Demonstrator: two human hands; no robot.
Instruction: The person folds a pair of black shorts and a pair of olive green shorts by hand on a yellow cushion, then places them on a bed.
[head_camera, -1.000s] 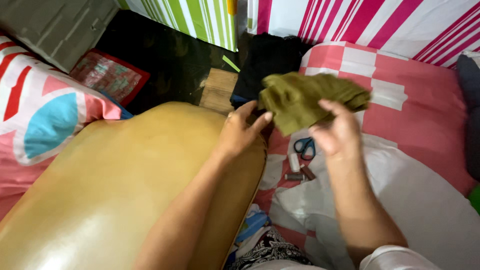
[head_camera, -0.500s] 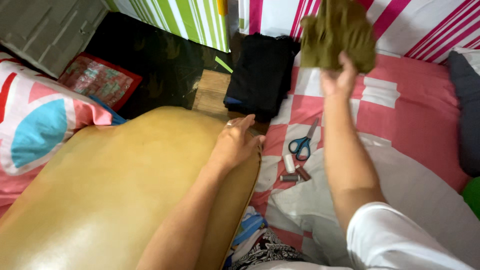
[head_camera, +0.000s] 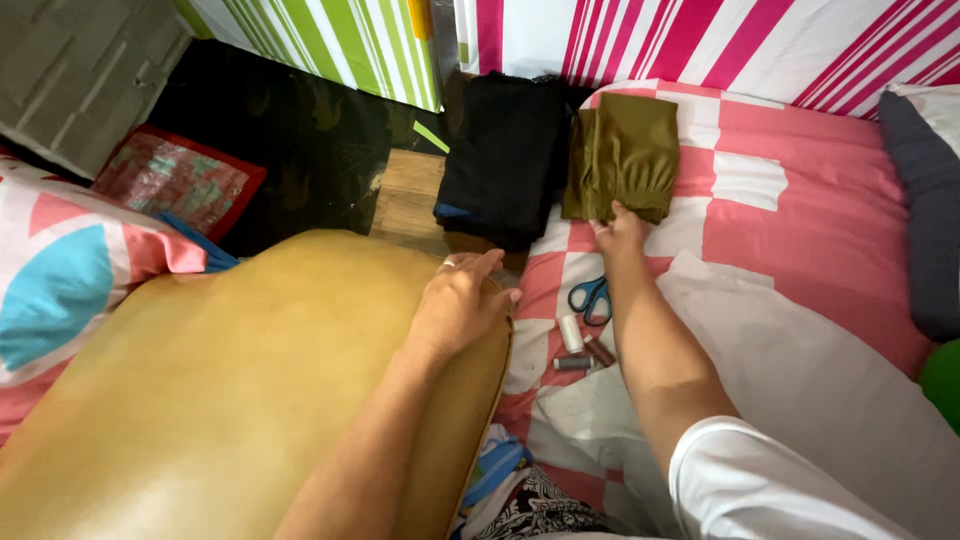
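Right hand (head_camera: 620, 228) reached far out, fingertips pressed flat on the near edge of the folded olive cloth (head_camera: 625, 152), nothing pinched, palm open. Cloth parked on the pink checked bedsheet (head_camera: 800, 220), snug against the black folded pile (head_camera: 505, 170). Left hand (head_camera: 460, 300) spread loose on the tan cushion (head_camera: 230, 390), gripping nothing. Risky bit, probably: such a light touch could drag the fold open or shove it into the black stack. Also blue-handled scissors (head_camera: 590, 297) and thread spools (head_camera: 578, 345) right under that forearm, easy to knock or snag.
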